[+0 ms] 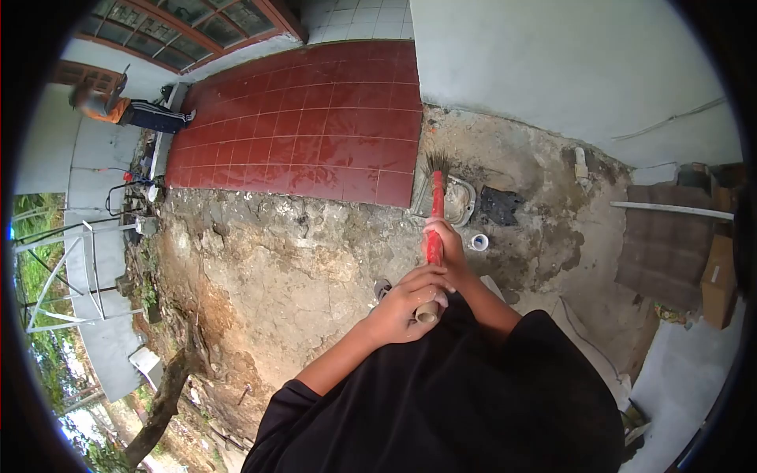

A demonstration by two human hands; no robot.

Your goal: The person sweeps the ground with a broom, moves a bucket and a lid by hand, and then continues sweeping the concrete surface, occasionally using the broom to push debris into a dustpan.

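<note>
I hold a broom with a red handle (435, 206) upright in front of me; its dark bristles (437, 163) rest at the edge of the red tiled floor (315, 118). My right hand (446, 246) grips the red part of the handle. Lower down, my left hand (404, 304) wraps around the tan butt end of the stick (426, 316). Both arms come out of black sleeves. The bristles lie beside a pale drain cover (462, 202) set in rough, cracked concrete ground (300, 260).
A black rag-like object (500, 206) and a small white roll (479, 241) lie right of the broom. A cardboard box (717, 280), a white pipe (670, 209) and a brown mat stand at the right. Another person (98, 102) crouches far left; a metal frame (71, 268) stands nearby.
</note>
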